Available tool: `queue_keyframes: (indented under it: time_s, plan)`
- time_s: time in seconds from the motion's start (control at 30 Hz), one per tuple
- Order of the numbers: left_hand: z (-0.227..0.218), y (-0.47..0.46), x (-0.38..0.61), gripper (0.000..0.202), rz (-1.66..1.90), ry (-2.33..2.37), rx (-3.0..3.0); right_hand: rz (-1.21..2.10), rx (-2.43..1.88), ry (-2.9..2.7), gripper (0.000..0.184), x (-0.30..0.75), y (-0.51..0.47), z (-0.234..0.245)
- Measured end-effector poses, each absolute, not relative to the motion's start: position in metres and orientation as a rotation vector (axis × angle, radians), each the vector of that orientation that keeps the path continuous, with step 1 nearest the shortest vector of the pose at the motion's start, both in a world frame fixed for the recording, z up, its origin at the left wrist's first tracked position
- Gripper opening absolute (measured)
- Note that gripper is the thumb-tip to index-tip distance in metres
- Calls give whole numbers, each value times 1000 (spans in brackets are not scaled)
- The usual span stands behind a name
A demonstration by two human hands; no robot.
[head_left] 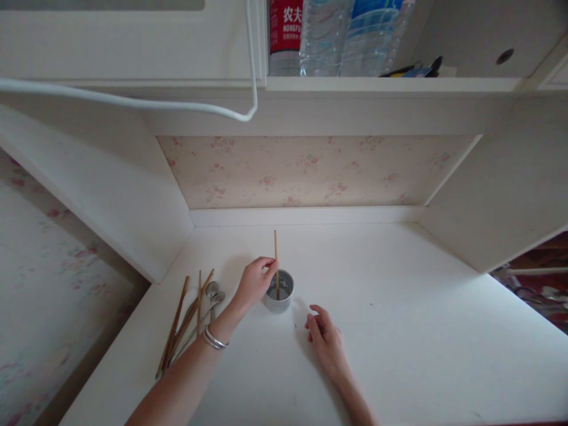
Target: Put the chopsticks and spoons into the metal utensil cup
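My left hand (257,280) pinches a wooden chopstick (276,244) that stands nearly upright, its lower end inside a grey metal holder (278,304) with small holes. To the right of the holder, my right hand (325,338) hovers close to the table with nothing in it, its fingers loosely curled and apart. Left of my left forearm lies a loose group of utensils: several wooden chopsticks (173,325), metal spoons (213,289) and a white spoon (190,297). My forearm covers part of that group.
The white tabletop (421,343) is bounded by side panels left and right. Overhead, a shelf holds plastic bottles (326,38), and a white cable (177,105) hangs across its left front. Flowered wallpaper (310,171) covers the back.
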State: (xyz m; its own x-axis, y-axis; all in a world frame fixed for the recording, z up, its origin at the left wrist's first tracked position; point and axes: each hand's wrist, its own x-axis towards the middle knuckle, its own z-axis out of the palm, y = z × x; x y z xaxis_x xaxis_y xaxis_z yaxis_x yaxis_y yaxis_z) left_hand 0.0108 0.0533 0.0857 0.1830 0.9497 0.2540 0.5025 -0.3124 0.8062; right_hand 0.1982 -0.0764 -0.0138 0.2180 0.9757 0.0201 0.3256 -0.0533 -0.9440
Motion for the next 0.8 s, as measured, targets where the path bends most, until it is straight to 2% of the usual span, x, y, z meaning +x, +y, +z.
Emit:
queue_keyframes:
  time_s: [0.23, 0.53, 0.6, 0.8]
  plan:
    - [73, 55, 10, 30, 1045, 1353, 1925, 845, -1592, -1295, 44, 198, -76, -16]
    - [64, 48, 11, 39, 1070, 1231, 1672, 822, -1606, -1308, 45, 198, -77, -12]
    - [61, 40, 9, 47, 1073, 1201, 1586, 823, -1602, -1308, 45, 199, -76, -12]
    - [36, 8, 7, 89, 1108, 1052, 1333, 767, -1624, -1212, 45, 195, -82, -12]
